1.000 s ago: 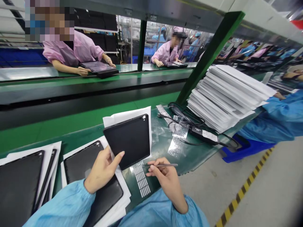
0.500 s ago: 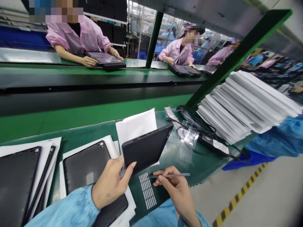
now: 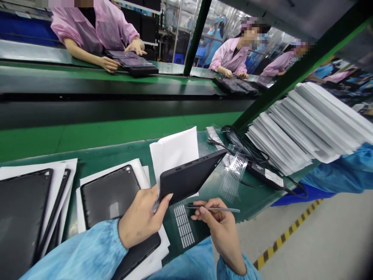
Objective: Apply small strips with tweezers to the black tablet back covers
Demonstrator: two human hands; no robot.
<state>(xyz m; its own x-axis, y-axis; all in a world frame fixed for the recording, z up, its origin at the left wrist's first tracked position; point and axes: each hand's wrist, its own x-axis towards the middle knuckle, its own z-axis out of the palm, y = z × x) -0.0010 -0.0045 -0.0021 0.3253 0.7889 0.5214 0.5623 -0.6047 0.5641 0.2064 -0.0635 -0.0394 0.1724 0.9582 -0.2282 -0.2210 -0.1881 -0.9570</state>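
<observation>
Left hand (image 3: 142, 225): grips tilted black tablet shell (image 3: 189, 179).
Right hand (image 3: 218, 225): pinches tweezers (image 3: 214, 209) over label sheet (image 3: 183, 225).
Progress: no label lifted yet.

1. A green workbench (image 3: 122, 155) is carrying everything and is running under both hands.
2. A sheet of small white labels (image 3: 184, 226) is lying on the bench just below the tweezers' grip.
3. White paper sheets (image 3: 175, 151) are lying just beyond the grip on the tilted shell.
4. A black tablet shell (image 3: 109, 200) is resting on white sheets left of that grip, partly under the wrist.
5. More black shells (image 3: 23, 217) on paper are lying farther left.
6. A black power adapter (image 3: 264, 175) with cables and clear label strips (image 3: 233, 171) is sitting right of the grips.
7. A tall stack of white sheets (image 3: 305, 128) is leaning well beyond to the right.
</observation>
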